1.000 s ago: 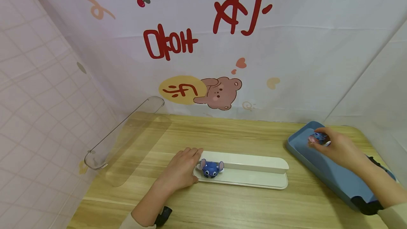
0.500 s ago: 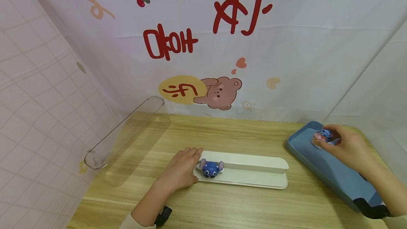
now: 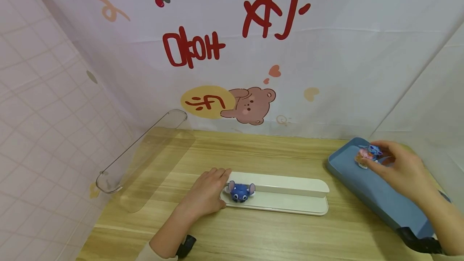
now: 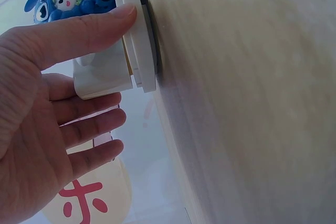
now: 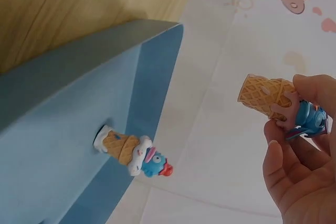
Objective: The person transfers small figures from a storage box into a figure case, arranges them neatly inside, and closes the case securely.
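My left hand point(image 3: 206, 192) grips the left end of a cream stepped display base point(image 3: 282, 202). In the left wrist view, the thumb presses the base's edge while the fingers lie along its other side. A blue big-eared figurine point(image 3: 241, 192) sits on the base beside that hand. Over the far end of a blue tray point(image 3: 384, 202), my right hand point(image 3: 406, 168) pinches an ice-cream-cone figurine point(image 5: 268, 95) with a blue character on it. Another cone figurine point(image 5: 126, 150), topped by a blue character, stands inside the tray. The two cone figurines overlap in the head view.
A clear plastic cover point(image 3: 145, 164) stands at the left of the wooden table point(image 3: 261, 235). A printed cloth point(image 3: 348, 67) hangs behind the table. Black straps point(image 3: 418, 243) are around the wrists.
My right hand has shifted slightly right over the tray's far end, with the cone figurine in its fingers. The left hand, base and big-eared figurine have stayed in place.
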{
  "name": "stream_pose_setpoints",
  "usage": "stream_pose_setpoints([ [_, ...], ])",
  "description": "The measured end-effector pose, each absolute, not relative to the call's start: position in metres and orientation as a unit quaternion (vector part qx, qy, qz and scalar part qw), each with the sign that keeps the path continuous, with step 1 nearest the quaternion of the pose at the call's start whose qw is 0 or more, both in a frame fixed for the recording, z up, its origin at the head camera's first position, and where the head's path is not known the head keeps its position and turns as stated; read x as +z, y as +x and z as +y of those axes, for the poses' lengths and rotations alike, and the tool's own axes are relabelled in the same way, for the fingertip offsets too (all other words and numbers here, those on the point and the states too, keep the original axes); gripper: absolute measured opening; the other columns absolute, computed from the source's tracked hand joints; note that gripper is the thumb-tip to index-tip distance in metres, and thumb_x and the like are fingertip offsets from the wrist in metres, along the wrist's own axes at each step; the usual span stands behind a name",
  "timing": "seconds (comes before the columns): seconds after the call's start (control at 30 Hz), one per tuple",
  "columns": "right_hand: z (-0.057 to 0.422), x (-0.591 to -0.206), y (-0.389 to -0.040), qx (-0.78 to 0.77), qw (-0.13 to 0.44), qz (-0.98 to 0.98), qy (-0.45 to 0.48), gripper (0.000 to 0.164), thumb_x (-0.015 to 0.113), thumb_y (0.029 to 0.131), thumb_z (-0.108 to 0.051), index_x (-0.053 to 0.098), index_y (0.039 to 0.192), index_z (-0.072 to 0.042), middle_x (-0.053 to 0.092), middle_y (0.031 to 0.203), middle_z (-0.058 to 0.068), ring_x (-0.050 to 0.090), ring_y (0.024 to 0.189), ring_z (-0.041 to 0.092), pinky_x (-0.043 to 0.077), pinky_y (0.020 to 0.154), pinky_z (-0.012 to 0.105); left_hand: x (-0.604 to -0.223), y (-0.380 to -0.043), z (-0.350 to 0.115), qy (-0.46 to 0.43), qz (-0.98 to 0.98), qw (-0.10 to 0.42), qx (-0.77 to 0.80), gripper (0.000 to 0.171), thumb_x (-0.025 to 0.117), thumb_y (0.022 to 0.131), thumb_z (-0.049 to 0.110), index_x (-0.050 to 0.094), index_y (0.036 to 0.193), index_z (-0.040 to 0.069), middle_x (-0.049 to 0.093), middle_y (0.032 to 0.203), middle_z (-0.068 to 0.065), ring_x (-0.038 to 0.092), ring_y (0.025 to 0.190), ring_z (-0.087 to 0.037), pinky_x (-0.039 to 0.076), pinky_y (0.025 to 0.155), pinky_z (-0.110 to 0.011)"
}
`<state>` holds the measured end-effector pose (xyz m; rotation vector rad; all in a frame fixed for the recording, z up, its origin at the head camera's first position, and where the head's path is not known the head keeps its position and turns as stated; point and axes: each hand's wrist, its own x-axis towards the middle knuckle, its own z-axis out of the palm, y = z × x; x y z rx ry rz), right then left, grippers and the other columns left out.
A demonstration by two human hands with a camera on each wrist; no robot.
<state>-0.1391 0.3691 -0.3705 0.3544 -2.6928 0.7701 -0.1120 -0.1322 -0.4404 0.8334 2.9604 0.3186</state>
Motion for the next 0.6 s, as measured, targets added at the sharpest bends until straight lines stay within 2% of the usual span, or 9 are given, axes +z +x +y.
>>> stream_pose_setpoints([
  [0.2, 0.362, -0.372, -0.135, 0.279, 0.195, -0.928, 0.154, 0.053, 0.091, 0.073, 0.003, 0.067, 0.120, 0.008, 0.070, 0.101, 0.027, 0.054, 0.076, -0.012, 0.045, 0.064, 0.006, -0.440, -0.112, -0.132, 0.270, 0.957, 0.022, 0.100, 0.097, 0.098, 0.071, 0.026, 0.050, 0.151, -0.001, 0.062, 0.139, -0.013, 0.057, 0.126, -0.029, 0.049, 0.106, -0.048],
  [0.33, 0.356, -0.372, -0.130, 0.280, 0.196, -0.928, 0.149, 0.054, 0.091, 0.075, 0.003, 0.066, 0.122, 0.006, 0.070, 0.101, 0.021, 0.053, 0.078, -0.013, 0.045, 0.061, 0.007, -0.440, -0.112, -0.131, 0.269, 0.957, 0.027, 0.102, 0.097, 0.098, 0.071, 0.026, 0.050, 0.151, -0.001, 0.061, 0.140, -0.013, 0.056, 0.127, -0.029, 0.049, 0.106, -0.048],
  [0.43, 0.351, -0.372, -0.126, 0.288, 0.203, -0.924, 0.149, 0.055, 0.091, 0.074, 0.003, 0.066, 0.124, 0.004, 0.070, 0.098, -0.001, 0.054, 0.078, -0.013, 0.045, 0.060, 0.009, -0.439, -0.112, -0.131, 0.268, 0.957, 0.028, 0.103, 0.097, 0.098, 0.071, 0.026, 0.050, 0.151, -0.001, 0.061, 0.140, -0.013, 0.056, 0.127, -0.030, 0.048, 0.107, -0.049],
  [0.53, 0.344, -0.372, -0.123, 0.298, 0.212, -0.918, 0.153, 0.055, 0.090, 0.073, 0.005, 0.068, 0.123, 0.001, 0.062, 0.098, -0.026, 0.055, 0.078, -0.012, 0.045, 0.060, 0.009, -0.439, -0.112, -0.131, 0.268, 0.958, 0.028, 0.103, 0.097, 0.098, 0.071, 0.026, 0.050, 0.151, -0.001, 0.061, 0.140, -0.013, 0.056, 0.126, -0.030, 0.048, 0.107, -0.049],
  [0.6, 0.340, -0.373, -0.121, 0.301, 0.211, -0.917, 0.153, 0.054, 0.090, 0.074, 0.004, 0.068, 0.123, 0.000, 0.058, 0.099, -0.035, 0.056, 0.079, -0.012, 0.045, 0.060, 0.009, -0.439, -0.112, -0.131, 0.268, 0.958, 0.029, 0.103, 0.097, 0.098, 0.072, 0.026, 0.050, 0.151, -0.001, 0.061, 0.140, -0.013, 0.056, 0.127, -0.030, 0.048, 0.108, -0.049],
])
